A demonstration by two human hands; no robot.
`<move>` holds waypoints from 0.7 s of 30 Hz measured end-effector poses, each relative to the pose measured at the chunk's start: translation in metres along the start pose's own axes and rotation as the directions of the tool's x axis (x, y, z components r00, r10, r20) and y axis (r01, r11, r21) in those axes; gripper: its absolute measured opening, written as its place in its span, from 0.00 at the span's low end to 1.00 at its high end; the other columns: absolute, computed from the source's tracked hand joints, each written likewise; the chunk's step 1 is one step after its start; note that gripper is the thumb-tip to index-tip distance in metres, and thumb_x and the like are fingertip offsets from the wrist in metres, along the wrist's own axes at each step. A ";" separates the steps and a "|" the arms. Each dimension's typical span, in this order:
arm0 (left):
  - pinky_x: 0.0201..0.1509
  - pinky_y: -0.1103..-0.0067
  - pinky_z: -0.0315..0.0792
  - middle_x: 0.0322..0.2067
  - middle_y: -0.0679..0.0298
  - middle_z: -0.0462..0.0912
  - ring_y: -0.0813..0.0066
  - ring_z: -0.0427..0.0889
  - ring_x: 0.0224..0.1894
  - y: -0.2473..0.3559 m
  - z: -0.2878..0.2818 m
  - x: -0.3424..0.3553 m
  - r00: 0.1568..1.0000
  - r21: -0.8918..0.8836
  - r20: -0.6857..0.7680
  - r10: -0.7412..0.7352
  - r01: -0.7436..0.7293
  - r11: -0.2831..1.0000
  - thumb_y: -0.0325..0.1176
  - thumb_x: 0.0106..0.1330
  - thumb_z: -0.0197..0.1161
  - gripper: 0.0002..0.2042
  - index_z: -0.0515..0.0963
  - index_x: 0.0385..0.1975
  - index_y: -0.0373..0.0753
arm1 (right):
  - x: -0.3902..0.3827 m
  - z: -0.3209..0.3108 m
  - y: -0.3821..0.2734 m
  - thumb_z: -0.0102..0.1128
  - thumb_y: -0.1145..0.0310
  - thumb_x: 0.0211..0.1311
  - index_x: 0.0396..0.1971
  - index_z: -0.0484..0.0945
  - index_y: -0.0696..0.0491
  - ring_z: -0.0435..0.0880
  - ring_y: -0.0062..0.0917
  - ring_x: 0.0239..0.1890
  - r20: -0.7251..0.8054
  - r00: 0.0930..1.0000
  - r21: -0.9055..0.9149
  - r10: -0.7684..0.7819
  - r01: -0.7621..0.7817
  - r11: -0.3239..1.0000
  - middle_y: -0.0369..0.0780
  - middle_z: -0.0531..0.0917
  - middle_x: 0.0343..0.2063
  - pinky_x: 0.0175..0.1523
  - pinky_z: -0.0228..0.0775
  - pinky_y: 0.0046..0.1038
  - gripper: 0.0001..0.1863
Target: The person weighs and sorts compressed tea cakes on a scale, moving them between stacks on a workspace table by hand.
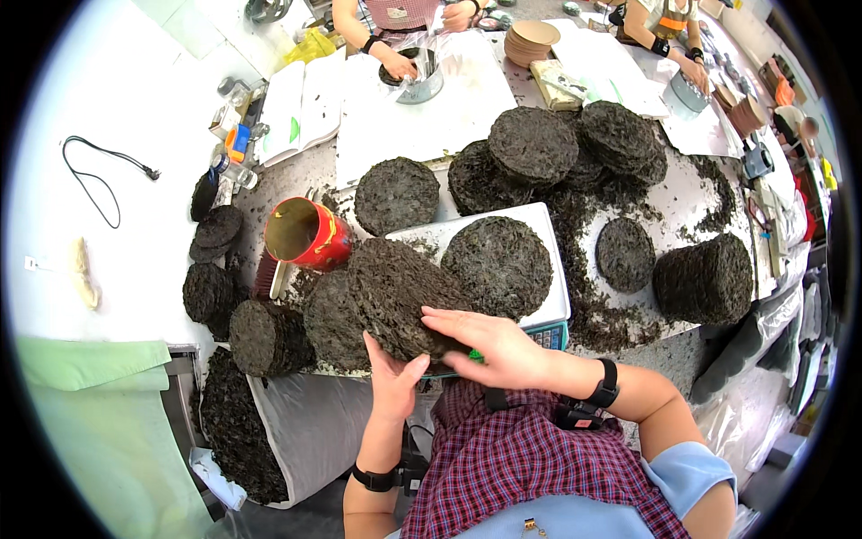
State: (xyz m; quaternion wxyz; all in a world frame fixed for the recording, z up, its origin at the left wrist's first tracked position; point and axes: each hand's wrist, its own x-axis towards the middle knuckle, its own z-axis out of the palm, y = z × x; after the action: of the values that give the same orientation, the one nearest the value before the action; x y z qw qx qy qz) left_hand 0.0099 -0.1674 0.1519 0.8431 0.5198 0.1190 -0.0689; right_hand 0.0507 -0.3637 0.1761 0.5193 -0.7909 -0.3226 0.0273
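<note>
Between my hands is a tilted stack of dark, round dried seaweed cakes (400, 287). My left hand (392, 382) grips its near edge, thumb out to the side and fingertips partly hidden. Pressed along its right side, my right hand (498, 346) has its fingers stretched flat against the cakes. More cakes (330, 319) lie just left of the stack, partly covered by it. To the right, one seaweed cake (498, 268) rests on the white pan of a scale (558, 286), whose keypad shows by my right wrist.
A red can (308, 234) stands left of the scale. Seaweed piles (534, 145) lie beyond it, and a thick stack (703, 278) sits at right. Loose seaweed fills a bag (241, 431) at lower left. Across the table, two people work at round metal moulds (422, 87).
</note>
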 end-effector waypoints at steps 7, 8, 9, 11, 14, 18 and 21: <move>0.65 0.70 0.60 0.60 0.57 0.60 0.65 0.63 0.62 0.001 -0.002 0.008 0.995 -0.030 -0.013 -0.099 0.099 0.995 0.18 0.54 0.64 0.38 0.50 0.63 0.38 | -0.017 -0.025 0.010 0.48 0.80 0.60 0.61 0.65 0.55 0.81 0.37 0.50 -0.420 0.888 -0.026 0.186 -0.216 0.976 0.49 0.75 0.54 0.52 0.75 0.28 0.27; 0.65 0.69 0.61 0.59 0.57 0.61 0.65 0.63 0.62 0.000 0.002 0.009 0.994 -0.009 -0.016 -0.110 0.110 0.994 0.18 0.55 0.63 0.35 0.52 0.61 0.39 | -0.015 -0.021 0.006 0.53 0.77 0.59 0.62 0.64 0.53 0.79 0.38 0.52 -0.258 0.958 -0.152 0.124 -0.167 0.974 0.48 0.75 0.54 0.53 0.75 0.31 0.28; 0.65 0.68 0.62 0.59 0.57 0.61 0.65 0.63 0.62 -0.001 0.008 0.011 0.993 0.013 -0.020 -0.118 0.118 0.993 0.19 0.55 0.63 0.32 0.54 0.59 0.39 | -0.010 -0.016 0.000 0.58 0.72 0.57 0.60 0.66 0.53 0.80 0.37 0.50 -0.169 0.985 -0.222 -0.032 -0.007 0.975 0.48 0.76 0.52 0.52 0.76 0.31 0.28; 0.64 0.65 0.64 0.59 0.57 0.61 0.64 0.63 0.63 0.000 0.014 0.016 0.992 0.003 -0.001 -0.126 0.126 0.992 0.19 0.57 0.62 0.27 0.58 0.54 0.40 | -0.011 -0.002 0.003 0.62 0.67 0.56 0.58 0.69 0.53 0.82 0.37 0.47 -0.109 0.991 -0.185 0.076 -0.095 0.978 0.48 0.78 0.50 0.49 0.77 0.31 0.28; 0.63 0.56 0.68 0.60 0.56 0.60 0.60 0.58 0.66 0.001 0.008 0.021 0.997 -0.040 0.061 -0.053 0.056 0.998 0.19 0.59 0.59 0.22 0.61 0.51 0.40 | -0.013 -0.016 0.010 0.62 0.68 0.57 0.55 0.70 0.57 0.85 0.31 0.39 -0.313 0.900 -0.011 0.305 -0.324 0.946 0.46 0.83 0.40 0.45 0.77 0.28 0.25; 0.64 0.54 0.64 0.63 0.58 0.57 0.58 0.53 0.69 0.007 0.003 0.014 0.995 0.100 0.058 -0.080 0.074 0.992 0.32 0.60 0.63 0.27 0.58 0.56 0.42 | -0.041 -0.031 0.033 0.60 0.75 0.61 0.52 0.72 0.60 0.83 0.21 0.40 -0.354 0.768 0.348 0.533 -0.421 0.838 0.42 0.84 0.38 0.45 0.75 0.23 0.19; 0.64 0.60 0.63 0.63 0.57 0.52 0.54 0.49 0.70 -0.025 0.018 0.013 0.981 0.168 0.142 -0.133 0.108 0.980 0.27 0.54 0.70 0.37 0.53 0.60 0.42 | -0.031 -0.011 0.020 0.65 0.72 0.54 0.51 0.74 0.57 0.85 0.32 0.40 -0.354 0.911 -0.001 0.210 -0.225 0.974 0.44 0.83 0.39 0.45 0.77 0.27 0.22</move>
State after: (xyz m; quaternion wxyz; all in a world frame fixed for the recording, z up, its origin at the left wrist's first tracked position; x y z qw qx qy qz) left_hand 0.0184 -0.1949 0.1350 0.7998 0.5706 0.0797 -0.1687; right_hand 0.0395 -0.3944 0.1554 0.5455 -0.8247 -0.1351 -0.0639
